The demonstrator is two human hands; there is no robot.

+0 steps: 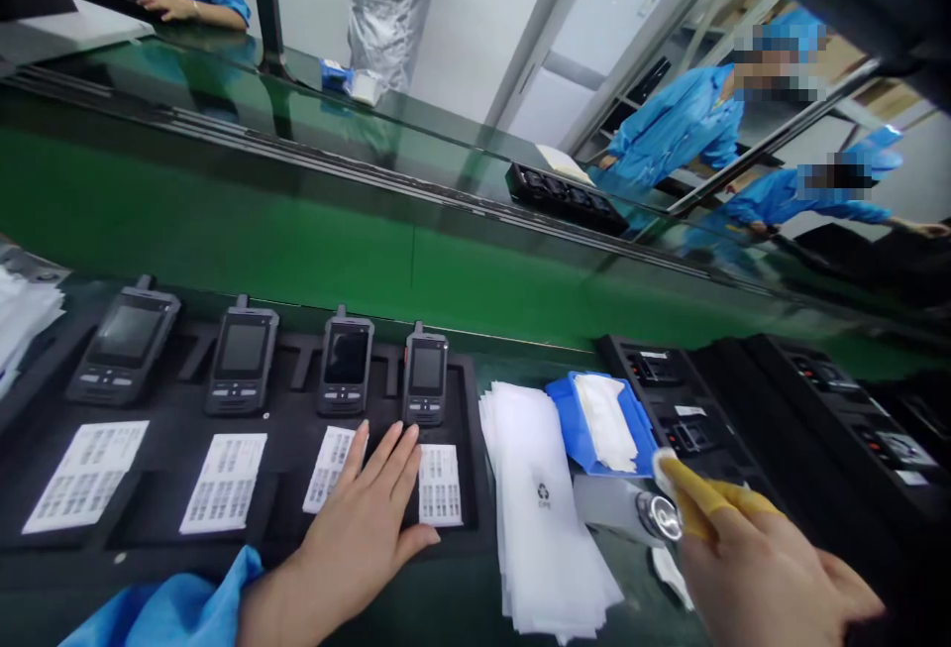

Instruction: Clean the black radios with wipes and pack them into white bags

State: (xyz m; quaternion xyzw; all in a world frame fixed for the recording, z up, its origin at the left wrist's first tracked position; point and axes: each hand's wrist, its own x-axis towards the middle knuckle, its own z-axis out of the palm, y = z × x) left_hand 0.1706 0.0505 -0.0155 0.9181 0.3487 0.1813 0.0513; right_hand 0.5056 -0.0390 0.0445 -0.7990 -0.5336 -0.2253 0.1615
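Note:
My left hand rests open, fingers outstretched, over the black foam tray, its fingertips beside the lower end of a handheld radio. Under and beside it lie white label sheets with rows of printed codes. Several such radios with stub antennas stand in a row, among them one at the far left. My right hand, with yellow finger cots, pinches a small white wipe. Just left of it is a clear bottle with a metal top; I cannot tell whether they touch.
A stack of translucent bags lies between my hands. Behind the bottle, a blue box holds white wipes. Black trays with devices stand at right. A green barrier runs behind; people in work clothes are beyond it.

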